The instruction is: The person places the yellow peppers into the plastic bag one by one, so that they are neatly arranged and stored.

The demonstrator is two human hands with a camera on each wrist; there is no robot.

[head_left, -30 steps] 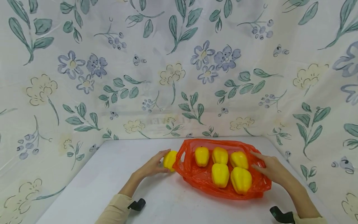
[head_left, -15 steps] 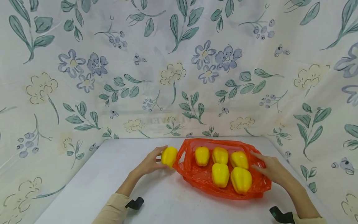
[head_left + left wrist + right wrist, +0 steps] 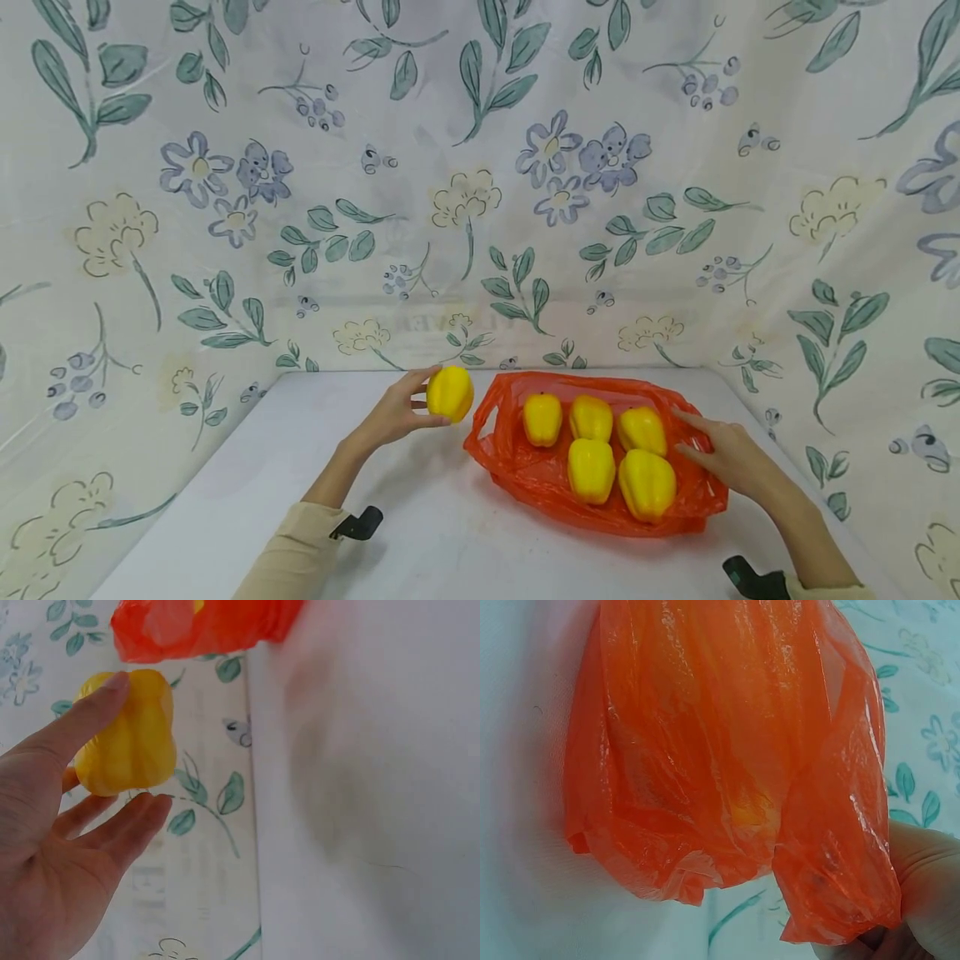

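Observation:
A yellow bell pepper (image 3: 451, 394) is pinched between the thumb and fingers of my left hand (image 3: 397, 410), raised over the table to the left of the bag. The left wrist view shows the thumb across the top of this pepper (image 3: 127, 735) and the fingers beneath. My right hand (image 3: 731, 454) holds the right edge of a red plastic bag (image 3: 525, 492), which lies spread with its mouth facing up. Several yellow bell peppers (image 3: 591, 472) sit inside it. From the right wrist, the crumpled bag (image 3: 697, 750) hides most of the right hand's fingers.
The white table (image 3: 420, 533) reaches back to a floral curtain (image 3: 465, 250) that hangs behind and on both sides. A bag handle loop (image 3: 489, 417) juts toward the left hand. Each wrist carries a small black camera mount (image 3: 360, 523).
My left hand has lifted the bell pepper up off the table beside the bag and slightly to the left. The right hand and the bag stay in place.

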